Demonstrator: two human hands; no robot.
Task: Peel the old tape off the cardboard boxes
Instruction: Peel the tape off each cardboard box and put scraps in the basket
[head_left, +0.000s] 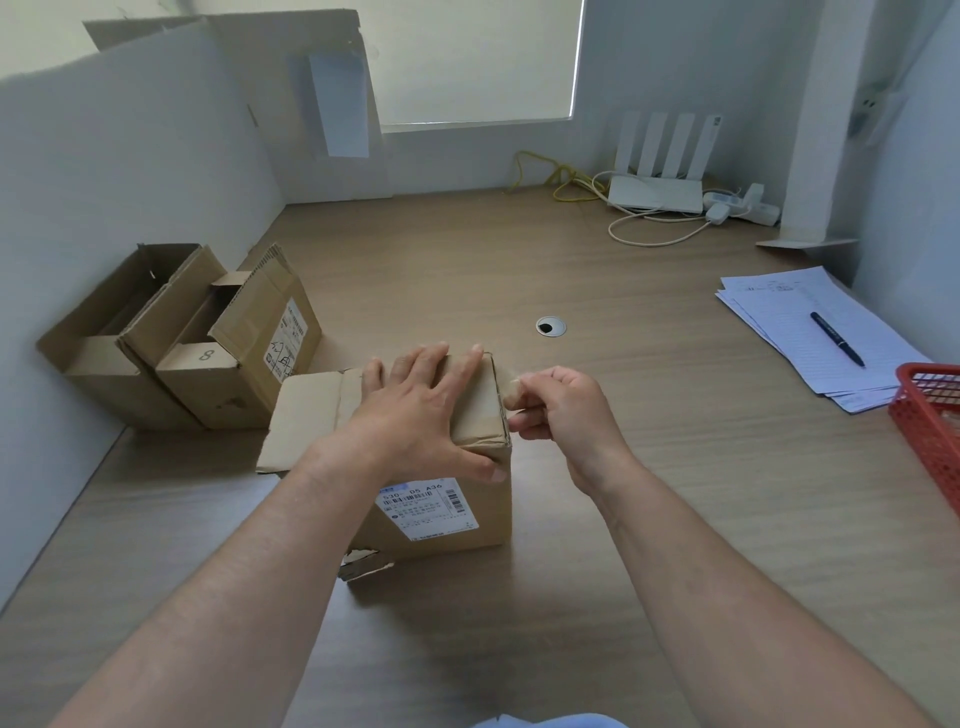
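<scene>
The box (491, 512) I am working on sits on the desk (649, 467) right in front of me, a flap sticking out on its left. My left hand (421, 410) lies flat on its top with the fingers spread, pressing it down. My right hand (561, 410) is just beside the box's right upper edge, thumb and fingers pinched on a loose end of the old tape (511, 387). The two hands are close but apart. The tape looks thin and brittle, so if I yank it, I think it may snap and leave a stub stuck to the cardboard. Pulling too steeply could tear the paper face off the edge, which already looks ragged. If my left hand eases up, the light box could slide or tip to the right. Two opened boxes (171, 338) wait at the far left.
</scene>
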